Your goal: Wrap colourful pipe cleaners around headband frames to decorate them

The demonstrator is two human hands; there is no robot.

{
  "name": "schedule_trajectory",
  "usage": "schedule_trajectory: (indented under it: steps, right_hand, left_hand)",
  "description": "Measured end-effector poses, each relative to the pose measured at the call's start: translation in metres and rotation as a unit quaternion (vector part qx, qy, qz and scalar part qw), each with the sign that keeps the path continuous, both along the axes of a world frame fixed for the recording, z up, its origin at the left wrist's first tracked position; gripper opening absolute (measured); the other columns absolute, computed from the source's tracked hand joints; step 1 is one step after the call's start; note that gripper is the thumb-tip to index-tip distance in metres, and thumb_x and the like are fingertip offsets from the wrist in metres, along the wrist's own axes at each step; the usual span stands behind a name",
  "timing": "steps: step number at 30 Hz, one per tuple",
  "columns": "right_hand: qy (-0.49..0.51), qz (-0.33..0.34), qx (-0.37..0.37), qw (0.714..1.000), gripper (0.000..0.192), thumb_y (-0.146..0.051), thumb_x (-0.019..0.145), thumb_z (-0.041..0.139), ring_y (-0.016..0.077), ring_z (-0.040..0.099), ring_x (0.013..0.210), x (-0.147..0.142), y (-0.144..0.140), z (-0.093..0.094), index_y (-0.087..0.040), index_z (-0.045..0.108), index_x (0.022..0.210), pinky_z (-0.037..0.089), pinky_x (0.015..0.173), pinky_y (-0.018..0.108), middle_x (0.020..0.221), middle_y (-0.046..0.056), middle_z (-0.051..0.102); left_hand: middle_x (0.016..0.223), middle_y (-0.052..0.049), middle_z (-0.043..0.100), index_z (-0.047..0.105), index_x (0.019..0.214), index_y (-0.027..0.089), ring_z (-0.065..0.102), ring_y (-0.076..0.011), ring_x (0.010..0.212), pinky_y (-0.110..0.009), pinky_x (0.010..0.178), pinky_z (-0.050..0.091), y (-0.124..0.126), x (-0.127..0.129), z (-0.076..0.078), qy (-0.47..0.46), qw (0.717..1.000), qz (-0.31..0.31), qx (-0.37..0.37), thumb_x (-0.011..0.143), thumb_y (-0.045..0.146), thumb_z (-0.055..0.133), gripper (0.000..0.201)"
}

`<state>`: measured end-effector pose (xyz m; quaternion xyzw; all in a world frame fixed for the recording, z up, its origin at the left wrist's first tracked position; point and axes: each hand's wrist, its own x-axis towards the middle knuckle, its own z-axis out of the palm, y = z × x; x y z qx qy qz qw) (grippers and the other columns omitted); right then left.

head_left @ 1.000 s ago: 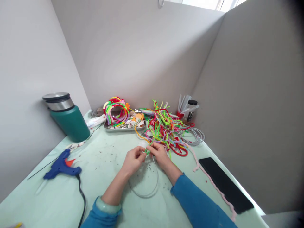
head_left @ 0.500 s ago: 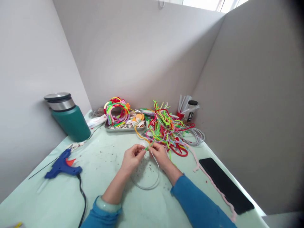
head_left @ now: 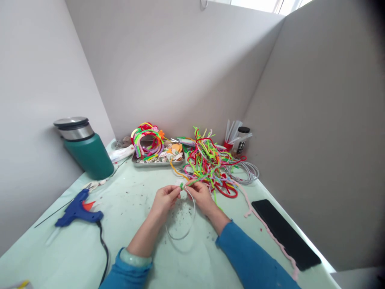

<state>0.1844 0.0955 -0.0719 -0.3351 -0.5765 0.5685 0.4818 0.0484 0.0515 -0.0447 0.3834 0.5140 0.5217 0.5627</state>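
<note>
My left hand point(head_left: 164, 199) pinches the top end of a thin white headband point(head_left: 188, 218), whose loop hangs down toward the table. My right hand point(head_left: 201, 195) holds a green pipe cleaner point(head_left: 197, 180) against that same end, where a small green coil point(head_left: 181, 185) sits. The pipe cleaner's far part runs up into a tangled heap of pipe cleaners point(head_left: 210, 164) in red, green, yellow and pink, just beyond my fingers.
A blue glue gun point(head_left: 78, 210) with a black cord lies at the left. A green flask point(head_left: 87, 149) stands behind it. A metal tray point(head_left: 156, 159) holds wrapped headbands and paper bits. A black phone point(head_left: 285, 235) lies right, a pink pipe cleaner point(head_left: 264, 224) beside it. Bare headbands point(head_left: 248, 171) lie by the wall.
Both hands lifted the headband's end slightly and turned it; the loop now looks narrower and tilted. The green coil shifted a little to the left between my fingers.
</note>
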Motion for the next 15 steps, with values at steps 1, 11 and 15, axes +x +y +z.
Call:
schedule_trajectory:
  steps: [1,11,15]
  right_hand:
    - [-0.005,-0.002,0.003,1.000,0.020,-0.036,0.071,0.064,0.0079,0.038,0.047,0.0003,0.0001,-0.0001,-0.017,0.058,0.075,0.030,0.045,0.021,0.052,-0.005,0.045]
    - [0.009,0.051,-0.016,0.999,0.019,-0.035,0.072,0.063,0.0079,0.038,0.046,0.0023,-0.0009,-0.0005,-0.017,0.055,0.070,0.029,0.046,0.021,0.050,-0.006,0.043]
    - [0.015,0.050,-0.016,0.999,0.023,-0.038,0.072,0.062,0.0080,0.039,0.047,0.0032,0.0001,-0.0012,-0.016,0.056,0.069,0.030,0.047,0.021,0.051,-0.004,0.046]
  left_hand:
    - [0.054,0.005,0.046,0.055,0.068,0.012,0.025,-0.0011,0.037,-0.018,0.036,0.014,0.0002,0.0001,-0.0003,-0.007,1.000,-0.006,-0.001,0.058,0.046,0.069,0.038]
    - [0.052,0.005,0.046,0.056,0.069,0.012,0.027,-0.0016,0.037,-0.017,0.037,0.017,0.0012,0.0008,-0.0012,0.019,1.000,0.008,0.013,0.060,0.046,0.068,0.037]
    - [0.052,0.005,0.045,0.058,0.069,0.012,0.029,-0.0031,0.039,-0.019,0.038,0.020,0.0023,0.0012,-0.0037,0.067,0.997,0.006,0.025,0.062,0.047,0.064,0.036]
